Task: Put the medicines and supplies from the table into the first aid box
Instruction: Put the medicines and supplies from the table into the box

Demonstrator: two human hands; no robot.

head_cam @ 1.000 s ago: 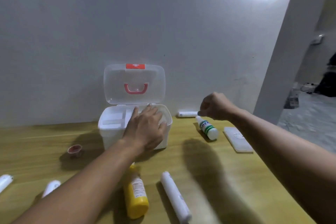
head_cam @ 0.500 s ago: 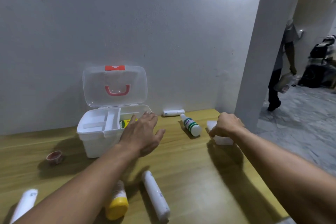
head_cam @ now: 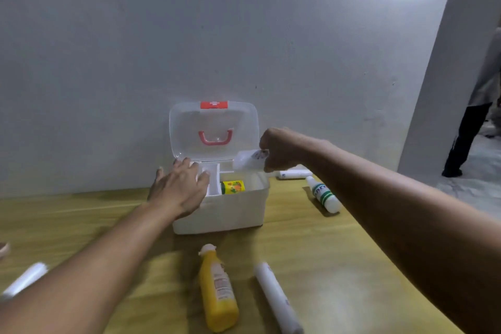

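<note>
The white first aid box (head_cam: 233, 214) stands open on the wooden table, its clear lid (head_cam: 214, 130) with a red handle leaning back against the wall. A yellow item (head_cam: 232, 187) lies inside it. My left hand (head_cam: 179, 190) rests flat on the box's left rim, fingers spread. My right hand (head_cam: 279, 149) holds a flat white packet (head_cam: 248, 161) just above the box's right rear corner. On the table lie a yellow bottle (head_cam: 218, 295), a long white tube (head_cam: 276, 298), a green-banded white bottle (head_cam: 324, 194) and a small white tube (head_cam: 294, 174).
Another white tube (head_cam: 24, 279) lies at the table's left edge, and a small reddish cap (head_cam: 3, 249) is cut off by the frame. The grey wall stands close behind the box. A person's legs (head_cam: 461, 141) show past the pillar on the right.
My right hand picked the flat white packet up from the table's right side and carried it left over the box. My left hand slid from the box's right rim to its left rim.
</note>
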